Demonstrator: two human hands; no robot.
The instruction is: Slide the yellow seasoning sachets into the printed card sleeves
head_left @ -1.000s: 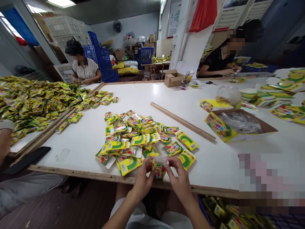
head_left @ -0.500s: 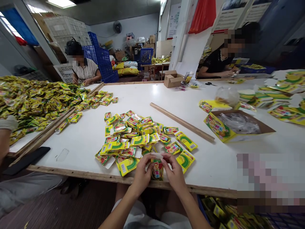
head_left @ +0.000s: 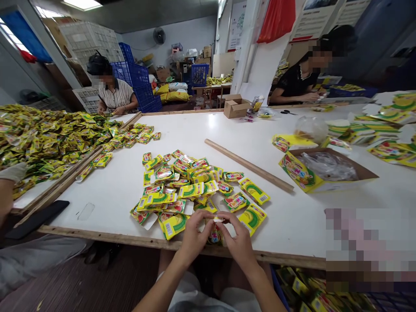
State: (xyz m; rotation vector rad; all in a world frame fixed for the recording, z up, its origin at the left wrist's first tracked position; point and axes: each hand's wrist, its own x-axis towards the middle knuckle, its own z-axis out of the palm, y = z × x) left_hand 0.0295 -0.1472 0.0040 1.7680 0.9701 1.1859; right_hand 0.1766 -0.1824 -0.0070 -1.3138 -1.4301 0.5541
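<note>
Between my two hands, at the table's front edge, is a small printed candy box [head_left: 215,236], its white end flap uppermost. My left hand [head_left: 197,229] grips its left side, thumb and fingertips at the flap. On the other side my right hand [head_left: 237,234] pinches it the same way, the fingertips of both hands nearly meeting over the flap. My fingers hide much of the box. Just beyond lies a loose heap of similar yellow and green boxes [head_left: 191,190], some with white flaps standing out.
A wooden strip [head_left: 248,165] lies across the white table [head_left: 182,134]. To its right stands an open display carton [head_left: 328,171] with clear plastic inside. A large pile of packets [head_left: 55,143] fills the left, beside a gloved hand [head_left: 13,173]. Two people sit across the table.
The flap at the top of the box has been folded down, and my fingertips have come closer together over it. The heap has not moved.
</note>
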